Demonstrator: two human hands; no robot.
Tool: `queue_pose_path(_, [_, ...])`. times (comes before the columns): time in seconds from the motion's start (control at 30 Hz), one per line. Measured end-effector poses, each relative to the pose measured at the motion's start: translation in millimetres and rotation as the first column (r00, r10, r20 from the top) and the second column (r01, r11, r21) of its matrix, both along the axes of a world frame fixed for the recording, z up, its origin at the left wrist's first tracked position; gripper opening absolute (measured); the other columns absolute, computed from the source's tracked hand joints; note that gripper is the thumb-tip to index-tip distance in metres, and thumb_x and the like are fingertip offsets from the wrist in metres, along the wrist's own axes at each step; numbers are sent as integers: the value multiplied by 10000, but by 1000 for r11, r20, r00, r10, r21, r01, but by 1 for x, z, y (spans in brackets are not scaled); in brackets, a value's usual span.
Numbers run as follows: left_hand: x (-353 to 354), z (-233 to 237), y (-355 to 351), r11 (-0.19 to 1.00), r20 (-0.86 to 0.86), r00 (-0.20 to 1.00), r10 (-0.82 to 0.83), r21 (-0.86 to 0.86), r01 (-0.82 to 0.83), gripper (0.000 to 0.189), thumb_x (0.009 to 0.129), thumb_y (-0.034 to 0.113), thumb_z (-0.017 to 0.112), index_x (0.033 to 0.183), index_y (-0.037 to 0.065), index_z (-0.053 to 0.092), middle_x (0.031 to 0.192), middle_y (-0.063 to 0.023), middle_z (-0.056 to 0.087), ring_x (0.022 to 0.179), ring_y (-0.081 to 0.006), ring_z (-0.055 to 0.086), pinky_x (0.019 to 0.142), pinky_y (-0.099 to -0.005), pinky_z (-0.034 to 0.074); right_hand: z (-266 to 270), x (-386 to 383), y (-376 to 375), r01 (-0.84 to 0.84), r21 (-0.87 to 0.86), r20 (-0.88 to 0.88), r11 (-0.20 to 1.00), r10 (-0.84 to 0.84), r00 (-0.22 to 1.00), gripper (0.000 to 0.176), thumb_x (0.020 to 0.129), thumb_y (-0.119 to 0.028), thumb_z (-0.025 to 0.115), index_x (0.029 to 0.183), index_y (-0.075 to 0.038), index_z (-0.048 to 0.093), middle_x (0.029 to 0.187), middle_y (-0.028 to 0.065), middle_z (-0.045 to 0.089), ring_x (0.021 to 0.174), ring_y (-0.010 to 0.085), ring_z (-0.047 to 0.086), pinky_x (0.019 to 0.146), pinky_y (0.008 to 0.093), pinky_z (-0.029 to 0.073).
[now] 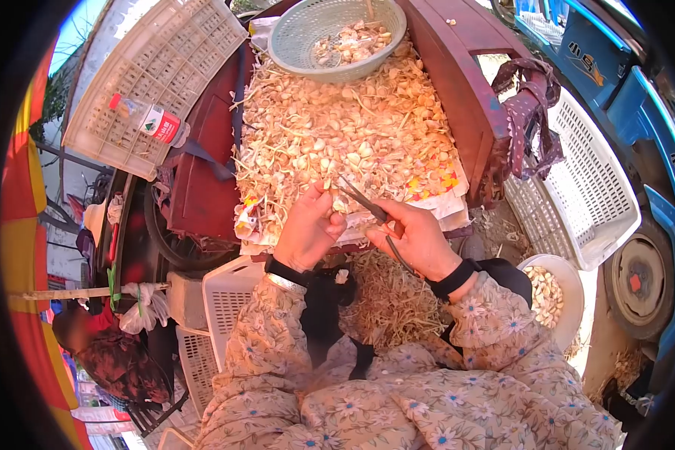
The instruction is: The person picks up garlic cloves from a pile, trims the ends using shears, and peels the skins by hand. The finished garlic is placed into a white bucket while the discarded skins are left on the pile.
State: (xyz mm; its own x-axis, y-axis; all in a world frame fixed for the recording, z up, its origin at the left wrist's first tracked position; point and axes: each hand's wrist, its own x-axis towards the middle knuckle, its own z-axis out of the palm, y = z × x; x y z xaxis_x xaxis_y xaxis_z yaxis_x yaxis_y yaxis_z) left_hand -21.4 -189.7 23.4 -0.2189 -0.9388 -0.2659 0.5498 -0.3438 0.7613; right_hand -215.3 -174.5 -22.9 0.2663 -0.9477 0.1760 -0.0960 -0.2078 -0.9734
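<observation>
My right hand [415, 238] grips dark metal scissors [367, 201], their blades pointing up and left toward my other hand. The blades look slightly apart. My left hand [310, 227] is closed, thumb and forefinger pinching a small pale garlic clove [328, 184] close to the scissor tips; the fingers partly hide it. Both hands are above the near edge of a broad heap of garlic [337, 127], where cloves, dry skins and stalks lie mixed on a cart bed.
A green plastic colander [285, 45] with some garlic sits at the heap's far end. On the left, a bottle [154, 122] lies on a crate [195, 45]. To my right are a bowl of cloves [570, 296], a white basket [589, 187] and a blue vehicle [656, 120]. A person [116, 360] sits at left.
</observation>
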Motion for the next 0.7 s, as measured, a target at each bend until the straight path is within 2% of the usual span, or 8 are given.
queue_pose_path(0.07, [-1,3,2,998,11,999,-50,-29,50,340,853,123,582,1162,137,442,920,33,551,651,-133,493,544,-210,369,8,-3,3,44,-210,-142,977,-75,987,433,711,-253,718,1084,-82,578,802,95,596,718,250,585,629,332,462])
queue_pose_path(0.17, [0,2,6,997,27,997,-74,-31,74,362,827,108,612,1154,126,457,915,4,571,670,-149,517,558,-224,387,8,-3,3,55,-244,-192,968,-104,976,443,700,-264,723,1087,-105,578,843,109,592,747,302,583,639,372,468])
queue_pose_path(0.27, [1,2,9,996,59,996,-71,-59,74,292,843,94,582,1108,93,460,912,-32,561,678,-148,526,582,-242,415,4,-2,1,74,-331,-191,941,-143,971,450,695,-273,727,1088,-113,576,803,98,576,733,288,578,624,367,464])
queue_pose_path(0.37, [4,-2,9,994,46,998,-46,-101,51,255,852,73,558,1089,71,463,918,-54,556,673,-143,528,593,-248,432,5,-3,3,68,-388,-269,919,-184,946,461,699,-279,724,1099,-114,566,782,90,566,716,277,573,600,363,460])
queue_pose_path(0.5, [0,-1,10,999,5,1000,26,-38,-25,323,818,52,606,1121,83,496,837,-45,571,683,-154,521,567,-226,392,2,-2,2,68,-385,-247,920,-174,953,462,708,-275,716,1110,-113,555,762,88,560,694,270,572,578,359,457])
queue_pose_path(0.6, [1,-7,8,996,-6,996,89,-19,-89,304,825,32,591,1112,74,501,815,-42,562,675,-144,502,562,-219,384,0,0,1,68,-370,-207,927,-153,966,457,717,-276,710,1113,-110,551,755,95,561,692,272,575,579,360,459])
queue_pose_path(0.7, [1,-7,6,996,5,996,84,-24,-84,290,829,26,585,1104,75,505,812,-37,558,668,-134,489,558,-215,379,1,0,2,56,-321,-207,945,-128,970,457,721,-281,707,1114,-106,550,749,99,562,698,276,578,583,362,460])
